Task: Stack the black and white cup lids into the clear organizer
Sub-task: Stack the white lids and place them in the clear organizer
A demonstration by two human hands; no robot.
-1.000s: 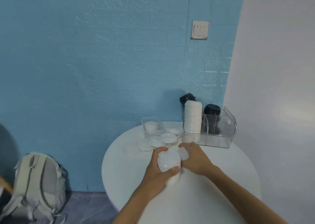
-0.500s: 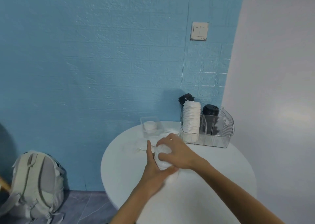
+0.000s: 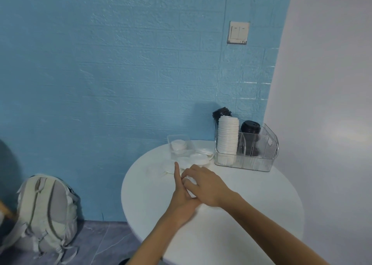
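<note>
Gathering white lids [image 3: 190, 181] in front of the clear organizer [image 3: 246, 153], you hold a small stack between both hands: your left hand [image 3: 181, 192] cups it, your right hand [image 3: 205, 186] curls over. Next, I judge, carry it to the organizer's white column.

café corner, lid organizer [image 3: 259, 154], round table [image 3: 241, 214]

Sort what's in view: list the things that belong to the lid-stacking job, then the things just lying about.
Job:
clear organizer
white lid stack in it
black lids in it
loose white lids on the table
white lids in hand, held between left hand and right hand

Lying about:
small clear tray
backpack
wall switch
</note>
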